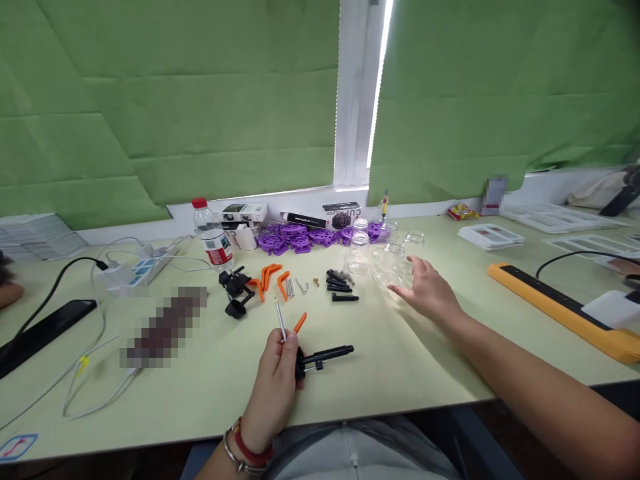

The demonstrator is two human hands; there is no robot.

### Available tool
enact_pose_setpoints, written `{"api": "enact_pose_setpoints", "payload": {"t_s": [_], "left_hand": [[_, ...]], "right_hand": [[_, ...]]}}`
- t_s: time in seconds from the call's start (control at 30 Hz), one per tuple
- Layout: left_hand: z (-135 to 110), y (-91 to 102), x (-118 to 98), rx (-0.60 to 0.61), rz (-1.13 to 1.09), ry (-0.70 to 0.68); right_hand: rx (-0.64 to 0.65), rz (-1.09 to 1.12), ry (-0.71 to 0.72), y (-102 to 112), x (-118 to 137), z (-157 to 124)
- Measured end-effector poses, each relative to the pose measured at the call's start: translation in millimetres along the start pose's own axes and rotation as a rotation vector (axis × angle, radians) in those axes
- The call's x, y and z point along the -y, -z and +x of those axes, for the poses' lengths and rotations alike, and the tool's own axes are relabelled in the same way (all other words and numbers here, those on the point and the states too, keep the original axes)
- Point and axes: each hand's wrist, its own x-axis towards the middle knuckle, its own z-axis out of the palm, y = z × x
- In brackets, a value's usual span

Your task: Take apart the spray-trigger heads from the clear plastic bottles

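Note:
My left hand (280, 367) is closed around a black clamp-like part (325, 357) with a rod pointing right and an orange lever (300, 323). A slim silvery rod-shaped tool (279, 317) with a brass-coloured tip also sticks up from its grip. Reaching forward, my right hand (427, 290) has its thumb and fingers apart beside the clear plastic cups (393, 260); whether it touches one I cannot tell. Several black rods (345, 298) with springs lie left of that hand. Farther left are orange levers (270, 275), small screws (291, 288) and a black clamp assembly (236, 293).
Purple plastic parts (295, 238) are heaped at the back before a cup holder box (343, 217). A red-capped bottle (213, 233) stands to their left. White cables and a power strip (150, 267) occupy the left; a yellow-black bar (560, 310) lies at right.

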Motion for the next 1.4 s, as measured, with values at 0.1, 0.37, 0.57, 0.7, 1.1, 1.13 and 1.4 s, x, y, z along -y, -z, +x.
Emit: {"api": "enact_pose_setpoints", "payload": {"t_s": [0.1, 0.37, 0.57, 0.7, 1.1, 1.13, 1.4], "left_hand": [[0, -0.1, 0, 0.015, 0.022, -0.024], [-3, 1.6, -1, -0.003, 0.012, -0.026], [-8, 6.2, -6, 0.04, -0.008, -0.087], [0, 23.7, -15, -0.079, 0.293, -0.434], [40, 36.0, -57, 0.331, 0.434, -0.353], [46, 32.7, -57, 0.356, 0.343, -0.259], [90, 11.7, -42, 0.269, 0.114, 0.117]], "right_hand": [[0.126, 0.201, 0.182, 16, 34, -32], [0.528, 0.136, 0.819, 8, 116, -81], [0.578, 0.29, 0.683, 0, 119, -68], [0.798, 0.712, 0.501, -7, 111, -64], [0.835, 1.023, 0.325, -14, 111, -60], [0.829, 1.033, 0.291, -14, 113, -57], [0.84, 1.089, -0.104, -34, 138, -30]]}}
